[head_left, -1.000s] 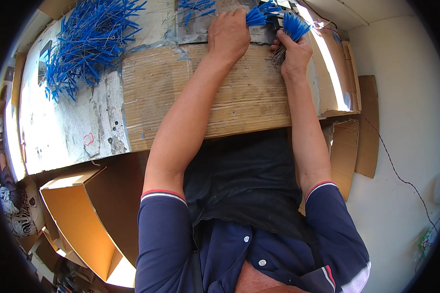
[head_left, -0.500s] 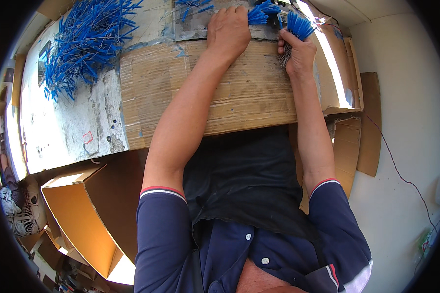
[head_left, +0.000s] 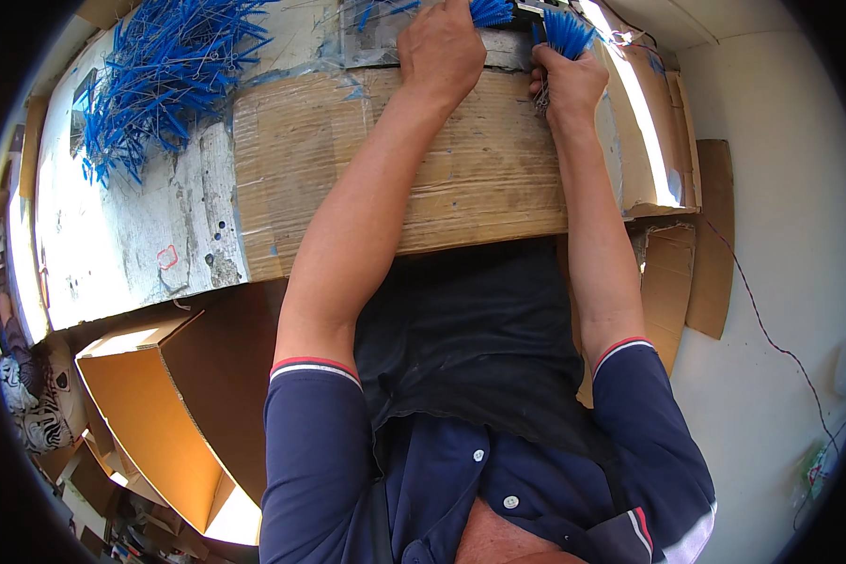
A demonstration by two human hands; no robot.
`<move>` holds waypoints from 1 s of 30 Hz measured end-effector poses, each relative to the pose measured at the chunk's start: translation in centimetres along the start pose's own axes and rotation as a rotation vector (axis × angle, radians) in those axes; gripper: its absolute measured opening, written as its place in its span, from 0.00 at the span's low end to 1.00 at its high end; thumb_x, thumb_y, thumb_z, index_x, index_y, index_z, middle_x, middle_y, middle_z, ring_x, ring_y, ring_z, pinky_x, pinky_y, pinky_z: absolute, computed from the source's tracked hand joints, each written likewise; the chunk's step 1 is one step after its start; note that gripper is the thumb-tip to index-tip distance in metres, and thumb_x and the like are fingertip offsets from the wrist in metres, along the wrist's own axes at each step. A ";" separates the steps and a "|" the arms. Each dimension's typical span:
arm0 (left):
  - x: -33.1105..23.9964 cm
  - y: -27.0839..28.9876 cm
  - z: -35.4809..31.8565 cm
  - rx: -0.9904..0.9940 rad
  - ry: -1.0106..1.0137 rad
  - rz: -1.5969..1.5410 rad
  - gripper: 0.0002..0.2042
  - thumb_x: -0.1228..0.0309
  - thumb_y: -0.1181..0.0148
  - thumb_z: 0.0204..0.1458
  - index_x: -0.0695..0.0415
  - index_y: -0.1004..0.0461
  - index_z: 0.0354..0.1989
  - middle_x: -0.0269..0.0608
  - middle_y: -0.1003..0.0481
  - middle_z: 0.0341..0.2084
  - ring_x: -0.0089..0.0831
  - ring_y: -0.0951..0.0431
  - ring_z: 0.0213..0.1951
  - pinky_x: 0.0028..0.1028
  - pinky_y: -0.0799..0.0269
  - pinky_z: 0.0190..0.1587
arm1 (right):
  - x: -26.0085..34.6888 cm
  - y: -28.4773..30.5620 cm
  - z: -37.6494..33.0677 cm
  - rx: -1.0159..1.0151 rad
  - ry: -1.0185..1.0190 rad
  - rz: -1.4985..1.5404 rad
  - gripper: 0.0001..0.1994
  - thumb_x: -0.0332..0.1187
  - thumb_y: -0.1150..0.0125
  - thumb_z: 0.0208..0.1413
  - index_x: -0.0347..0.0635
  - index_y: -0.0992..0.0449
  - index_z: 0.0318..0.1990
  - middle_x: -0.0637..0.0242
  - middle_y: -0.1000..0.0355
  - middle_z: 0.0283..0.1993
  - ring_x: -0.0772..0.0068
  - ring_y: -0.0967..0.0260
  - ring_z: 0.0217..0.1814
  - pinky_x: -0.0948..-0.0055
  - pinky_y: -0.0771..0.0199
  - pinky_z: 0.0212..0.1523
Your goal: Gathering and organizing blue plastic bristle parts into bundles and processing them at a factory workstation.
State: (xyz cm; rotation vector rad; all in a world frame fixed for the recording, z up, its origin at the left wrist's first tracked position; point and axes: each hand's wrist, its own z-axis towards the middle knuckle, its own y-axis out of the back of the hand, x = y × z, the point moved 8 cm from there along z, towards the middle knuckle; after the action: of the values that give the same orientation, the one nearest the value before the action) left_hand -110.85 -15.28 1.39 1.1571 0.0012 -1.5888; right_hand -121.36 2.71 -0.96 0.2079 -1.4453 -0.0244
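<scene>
My right hand [head_left: 573, 86] is closed round a bunch of small blue wire brushes [head_left: 568, 36]. Their blue bristle ends fan out above the thumb, and the thin wire stems show below the fingers. My left hand [head_left: 440, 54] lies to the left at the far part of the table, back of the hand up and fingers curled. From its right side sticks a second bunch of blue wire brushes [head_left: 491, 11]; the stems are hidden by the hand, which looks closed on them. A dark device [head_left: 532, 21], mostly hidden, sits between the two bunches.
A big tangled heap of blue wire brushes [head_left: 174, 80] covers the table's far left. Tape-covered cardboard [head_left: 329, 179] lines the table in front of me, beside a worn white board [head_left: 150, 235]. Below left stands an open cardboard box [head_left: 155, 404]. A thin cable [head_left: 766, 329] hangs along the right wall.
The whole view has shifted slightly, with the table higher in the picture. Both hands sit a little farther up, each with its bunch, and the right bunch has tilted more upright.
</scene>
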 end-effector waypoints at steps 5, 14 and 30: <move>0.3 0.3 -0.2 -0.093 -0.042 -0.056 0.09 0.77 0.49 0.52 0.60 0.27 0.41 0.55 0.22 0.34 0.56 0.21 0.40 0.50 0.26 0.43 | 0.1 -0.4 0.0 -0.004 -0.003 -0.003 0.05 0.24 0.33 0.48 0.31 0.23 0.29 0.61 0.26 0.20 0.74 0.31 0.14 0.74 0.31 0.13; -0.7 0.0 -0.2 -0.063 -0.143 -0.071 0.09 0.78 0.48 0.51 0.62 0.27 0.40 0.57 0.23 0.32 0.57 0.23 0.38 0.51 0.28 0.42 | -0.6 -0.1 0.2 0.032 -0.016 0.127 0.07 0.25 0.30 0.53 0.30 0.22 0.34 0.61 0.23 0.27 0.73 0.26 0.21 0.75 0.25 0.17; 0.0 -2.5 -0.5 0.060 -0.175 0.072 0.08 0.72 0.41 0.52 0.54 0.25 0.41 0.44 0.20 0.35 0.47 0.21 0.43 0.47 0.26 0.45 | -1.0 1.1 -0.1 0.105 -0.060 0.362 0.06 0.21 0.30 0.53 0.33 0.21 0.38 0.62 0.22 0.30 0.70 0.23 0.26 0.71 0.18 0.23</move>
State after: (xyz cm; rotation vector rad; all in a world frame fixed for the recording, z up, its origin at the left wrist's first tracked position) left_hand -112.39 -14.01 -0.23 1.0487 -0.2014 -1.6307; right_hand -121.51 3.90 -1.75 0.0284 -1.5275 0.3434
